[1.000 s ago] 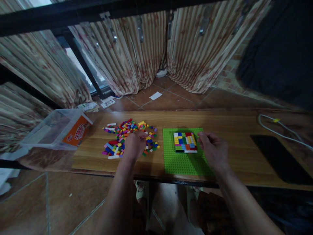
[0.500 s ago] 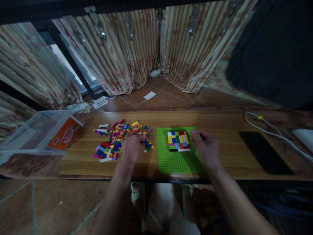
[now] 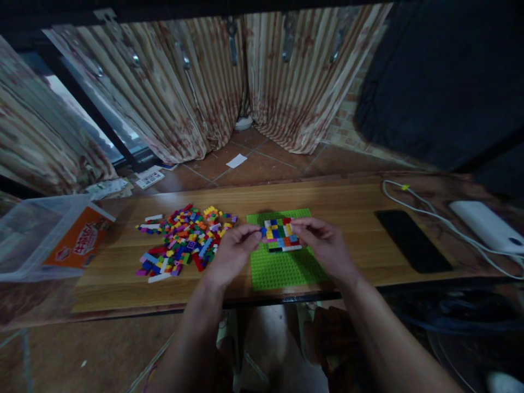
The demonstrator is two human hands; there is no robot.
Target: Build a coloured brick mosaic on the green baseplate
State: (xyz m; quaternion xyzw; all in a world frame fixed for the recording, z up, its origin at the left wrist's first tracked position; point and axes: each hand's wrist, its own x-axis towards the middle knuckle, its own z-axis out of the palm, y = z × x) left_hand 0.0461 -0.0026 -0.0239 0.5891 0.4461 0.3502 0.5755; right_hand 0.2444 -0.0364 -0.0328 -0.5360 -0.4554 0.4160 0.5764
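Note:
A small block of multicoloured toy bricks [image 3: 280,234] stands on the green studded baseplate [image 3: 282,273]. My left hand [image 3: 235,251] is at the block's left side, thumb and forefinger pinched on a small blue toy brick [image 3: 263,233]. On the other side, my right hand [image 3: 323,243] has thumb and forefinger closed at the block's upper right corner, partly covering it. Whatever sits between those right fingertips is too small to make out. To the left of my left hand spreads a pile of loose toy bricks [image 3: 190,232] in many colours.
A clear plastic box [image 3: 45,218] with an orange label lies at the table's left end. On the right are a black phone [image 3: 413,240], a white cable [image 3: 442,218] and a white power bank-like device [image 3: 487,225]. The wooden tabletop [image 3: 347,196] has its front edge close to me.
My left hand has left the brick pile and moved right to the block, now with a blue brick. My right hand stays by the block's right side. The camera view has turned right.

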